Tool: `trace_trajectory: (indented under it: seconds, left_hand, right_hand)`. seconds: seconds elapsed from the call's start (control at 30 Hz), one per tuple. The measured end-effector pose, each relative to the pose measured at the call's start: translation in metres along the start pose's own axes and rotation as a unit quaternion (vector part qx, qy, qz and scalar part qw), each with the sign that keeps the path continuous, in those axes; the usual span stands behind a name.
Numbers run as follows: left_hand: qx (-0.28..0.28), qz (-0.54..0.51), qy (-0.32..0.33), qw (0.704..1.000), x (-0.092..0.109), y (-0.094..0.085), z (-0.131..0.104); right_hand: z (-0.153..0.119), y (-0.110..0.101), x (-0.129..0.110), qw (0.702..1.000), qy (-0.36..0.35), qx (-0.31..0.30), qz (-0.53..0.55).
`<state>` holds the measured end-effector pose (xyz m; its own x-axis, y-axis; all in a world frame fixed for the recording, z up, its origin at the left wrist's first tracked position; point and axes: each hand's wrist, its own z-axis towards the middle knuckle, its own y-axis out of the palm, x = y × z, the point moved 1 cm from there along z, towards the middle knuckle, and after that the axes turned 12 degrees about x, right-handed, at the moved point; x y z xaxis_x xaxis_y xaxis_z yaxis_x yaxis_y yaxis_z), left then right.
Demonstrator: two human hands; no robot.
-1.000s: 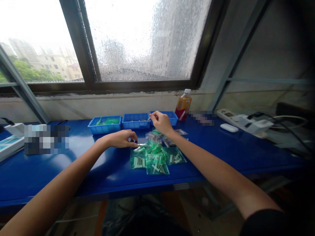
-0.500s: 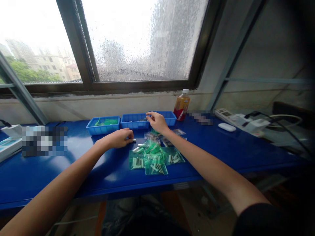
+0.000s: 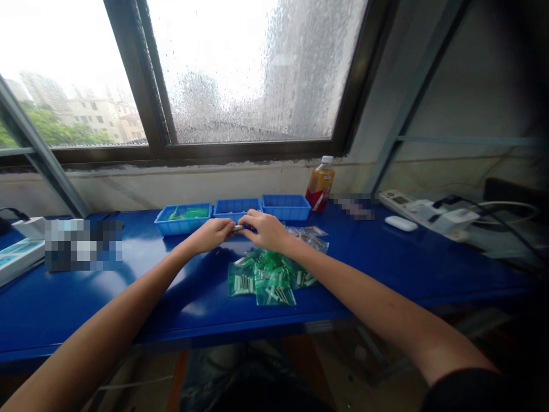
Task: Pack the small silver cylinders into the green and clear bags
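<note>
My left hand (image 3: 214, 233) pinches a short silvery rod (image 3: 237, 228) between thumb and fingertips above the blue table. Just right of it, my right hand (image 3: 266, 230) has its thumb and fingers closed around the rod's other end; whatever small thing they hold there is hidden. Under and in front of my right hand lies a pile of green-tinted zip bags (image 3: 274, 280) with short pale and metallic rods inside. Clear bags (image 3: 315, 237) with small parts lie behind my right wrist.
Three blue bins stand along the back: a left bin (image 3: 159, 224) with green bags, a middle bin (image 3: 223, 207) with small parts, and a right bin (image 3: 286, 215). A drink bottle (image 3: 319, 184), a white case (image 3: 401, 224) and power strips (image 3: 429, 216) are around.
My right hand has come away from the bins, down and left, to meet the rod. My left hand has risen and moved right with the rod. The view has shifted slightly.
</note>
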<state>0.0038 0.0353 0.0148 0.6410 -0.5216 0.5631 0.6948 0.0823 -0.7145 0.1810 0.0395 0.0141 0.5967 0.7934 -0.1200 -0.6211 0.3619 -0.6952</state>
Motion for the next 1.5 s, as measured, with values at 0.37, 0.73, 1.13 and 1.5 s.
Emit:
trace_trajectory:
  seconds: [0.37, 0.73, 1.13, 1.5]
  left_hand:
    - [0.072, 0.112, 0.109, 0.985, 0.011, 0.0, -0.004]
    - [0.022, -0.041, -0.005, 0.999, 0.011, 0.003, -0.003]
    - [-0.107, 0.167, 0.145, 0.969, 0.028, 0.009, -0.016]
    - [-0.122, 0.161, 0.161, 0.966, 0.024, 0.008, -0.017]
  right_hand:
    - [0.001, 0.006, 0.005, 0.995, 0.074, 0.026, 0.059]
    - [0.004, -0.01, 0.006, 0.998, 0.009, 0.065, 0.024]
    - [0.0, 0.003, 0.072, 0.965, 0.204, 0.157, -0.049]
    - [0.0, 0.011, 0.067, 0.969, 0.202, 0.14, -0.036]
